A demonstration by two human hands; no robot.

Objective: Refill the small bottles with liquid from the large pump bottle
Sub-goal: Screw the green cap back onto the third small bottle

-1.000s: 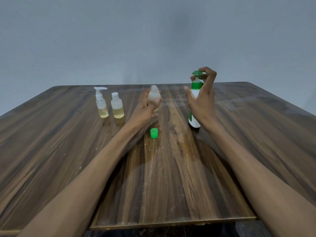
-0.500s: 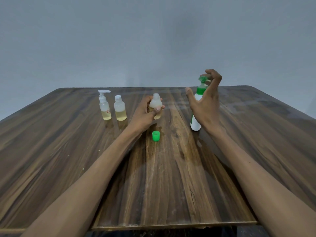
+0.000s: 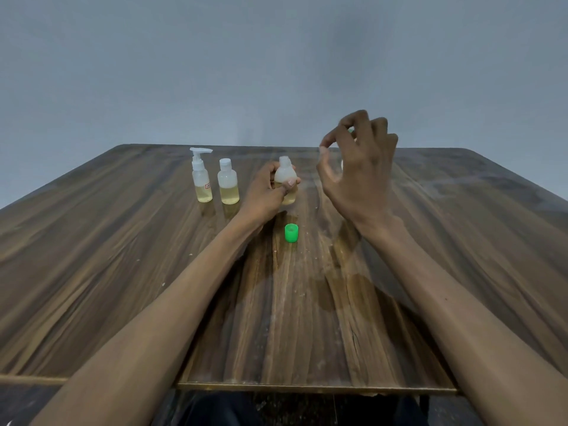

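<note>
My left hand (image 3: 264,195) grips a small frosted bottle (image 3: 285,173) with no cap, part full of yellowish liquid, at the table's middle. Its green cap (image 3: 291,232) lies just in front of it. My right hand (image 3: 359,167) is raised to the right of that bottle, fingers curled around the large pump bottle (image 3: 342,163). The hand hides nearly all of the pump bottle; only a white sliver and a speck of its green pump show. Two more small bottles stand to the left: one with a white pump (image 3: 201,176) and one with a white cap (image 3: 228,182).
The wooden table (image 3: 123,256) runs wide on both sides, and its front edge is near my body. A grey wall stands behind the far edge. Faint wet marks and crumbs lie on the table's middle.
My right hand has risen and moved in front of the pump bottle, whose base no longer shows on the table. My left hand still holds the open small bottle in the same place.
</note>
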